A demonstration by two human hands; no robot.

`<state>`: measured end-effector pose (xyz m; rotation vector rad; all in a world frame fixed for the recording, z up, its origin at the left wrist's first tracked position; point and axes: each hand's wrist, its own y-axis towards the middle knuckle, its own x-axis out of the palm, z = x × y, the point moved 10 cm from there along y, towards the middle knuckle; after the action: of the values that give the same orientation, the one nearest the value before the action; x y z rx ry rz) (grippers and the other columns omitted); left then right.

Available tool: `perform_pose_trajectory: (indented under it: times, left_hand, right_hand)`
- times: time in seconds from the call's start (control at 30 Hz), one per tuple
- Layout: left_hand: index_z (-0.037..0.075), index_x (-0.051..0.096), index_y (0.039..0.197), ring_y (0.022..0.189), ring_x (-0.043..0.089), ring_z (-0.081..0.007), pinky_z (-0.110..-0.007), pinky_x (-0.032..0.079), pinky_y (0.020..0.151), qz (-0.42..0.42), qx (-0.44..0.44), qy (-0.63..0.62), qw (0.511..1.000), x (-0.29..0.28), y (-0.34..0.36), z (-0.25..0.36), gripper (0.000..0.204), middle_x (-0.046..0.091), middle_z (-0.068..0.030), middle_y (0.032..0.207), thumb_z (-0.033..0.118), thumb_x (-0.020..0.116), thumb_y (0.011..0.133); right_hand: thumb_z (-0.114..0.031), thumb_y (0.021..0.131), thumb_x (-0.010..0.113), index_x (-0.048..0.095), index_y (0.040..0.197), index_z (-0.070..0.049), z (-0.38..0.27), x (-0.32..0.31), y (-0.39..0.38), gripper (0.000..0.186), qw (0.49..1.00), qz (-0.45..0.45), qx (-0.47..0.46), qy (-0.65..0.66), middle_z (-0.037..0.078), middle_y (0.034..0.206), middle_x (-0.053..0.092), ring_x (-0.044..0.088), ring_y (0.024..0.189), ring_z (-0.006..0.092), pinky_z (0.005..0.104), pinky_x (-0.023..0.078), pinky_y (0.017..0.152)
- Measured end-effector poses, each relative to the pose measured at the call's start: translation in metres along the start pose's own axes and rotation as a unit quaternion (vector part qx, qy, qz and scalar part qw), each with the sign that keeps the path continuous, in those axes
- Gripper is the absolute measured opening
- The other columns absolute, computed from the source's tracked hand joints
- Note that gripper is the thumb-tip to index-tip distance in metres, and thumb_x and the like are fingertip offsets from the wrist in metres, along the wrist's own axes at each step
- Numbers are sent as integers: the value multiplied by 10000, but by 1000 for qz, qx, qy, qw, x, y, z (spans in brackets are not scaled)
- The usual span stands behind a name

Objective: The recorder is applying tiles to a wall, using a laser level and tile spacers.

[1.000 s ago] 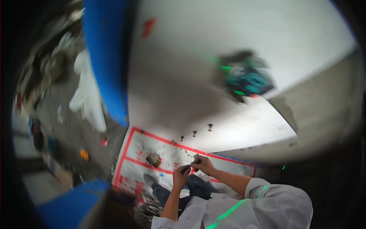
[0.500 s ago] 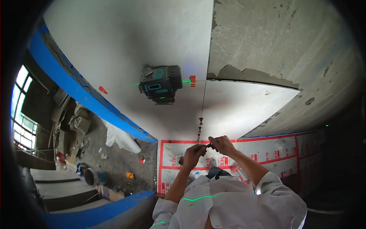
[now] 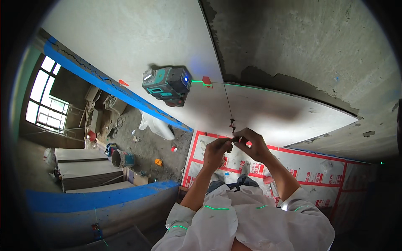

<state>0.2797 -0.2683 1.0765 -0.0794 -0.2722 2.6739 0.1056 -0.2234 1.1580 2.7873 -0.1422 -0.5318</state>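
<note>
My left hand (image 3: 217, 152) and my right hand (image 3: 254, 145) meet in front of the lower wall tiles, fingers pinched together. Between the fingertips is a small dark piece (image 3: 235, 139), mostly covered, so its exact kind does not show. Just above the hands, dark red tile levelers (image 3: 232, 123) sit in the upright joint between two pale tiles. A teal and black laser level (image 3: 166, 85) is mounted on the left tile (image 3: 125, 37), throwing a green line across to a red wedge-shaped clip (image 3: 207, 81). The right tile (image 3: 272, 104) has bare grey wall above it.
White floor covering with red tape (image 3: 301, 171) lies under my feet. A blue-edged opening (image 3: 104, 88) at left gives onto a rough floor with a bucket (image 3: 122, 159), stacked panels (image 3: 86, 167) and a white sack (image 3: 157, 127). A low blue-topped wall (image 3: 100, 203) stands at lower left.
My view has shifted and tilted, so the wall appears turned. Both hands have come closer together and appear higher in view, nearer the tile levelers, still pinching the small dark piece.
</note>
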Motion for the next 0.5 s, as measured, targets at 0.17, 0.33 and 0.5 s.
perform_pose_trajectory:
  times: [0.17, 0.33, 0.5]
  left_hand:
    - [-30, 785, 1212, 850, 713, -122, -296, 573, 803, -1, 10, 15, 1000, 6, 4, 3, 307, 783, -56, 939, 243, 755, 1076]
    - [-16, 782, 1203, 826, 690, -107, -289, 567, 779, -14, 36, 1, 999, 12, 17, 7, 288, 778, -42, 927, 240, 756, 1075]
    - [-5, 785, 1196, 869, 712, -96, -276, 577, 798, 3, -3, -79, 997, 7, 22, -42, 229, 784, -38, 944, 187, 750, 1077]
  right_hand:
    - [-222, 1053, 747, 766, 1133, 0, 59, 5, -3, 237, 976, -58, 185, 98, 128, 861, 737, 737, 748, 217, 350, 565, 711]
    - [-277, 1104, 672, 751, 1062, 7, 31, -3, 9, 298, 999, 17, 45, -23, 134, 807, 700, 689, 659, 250, 373, 533, 652]
    - [-156, 1030, 766, 761, 1087, -10, 20, -22, 25, 157, 982, 91, 66, -152, 122, 842, 701, 711, 692, 236, 366, 562, 663]
